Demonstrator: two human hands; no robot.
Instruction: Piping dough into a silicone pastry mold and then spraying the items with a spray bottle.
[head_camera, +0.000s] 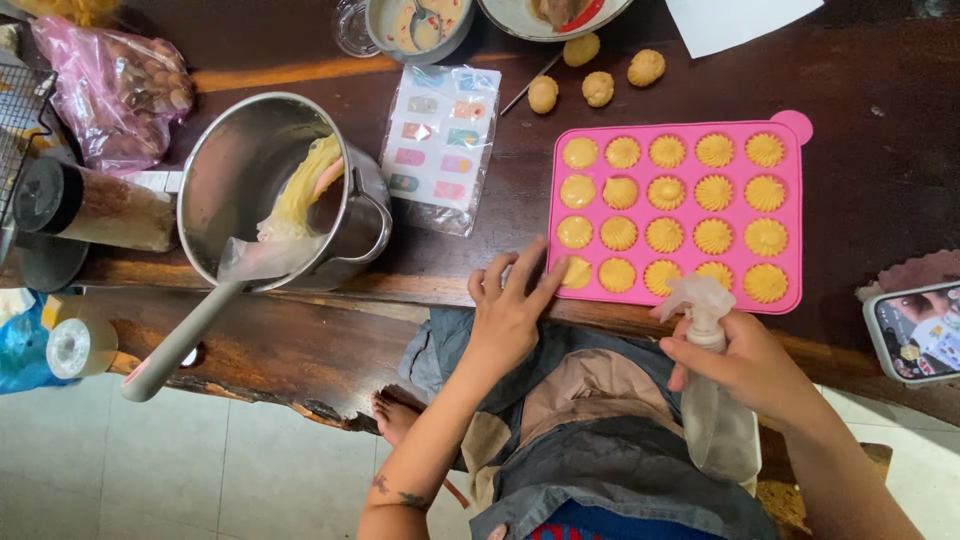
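Dark wooden table (880, 180) carries a pink mould (790, 200). Left hand (510, 315), fingers spread, presses the mould's near-left corner. Right hand (745, 365), at its near edge, is clamped around a spray bottle (712, 400); light, probably slippery plastic, best gripped at the neck.

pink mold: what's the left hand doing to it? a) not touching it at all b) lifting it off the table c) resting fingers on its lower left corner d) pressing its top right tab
c, the left hand lays its fingertips on the lower left corner of the pink silicone mold, which lies flat on the wooden table, while the right hand holds a clear spray bottle.
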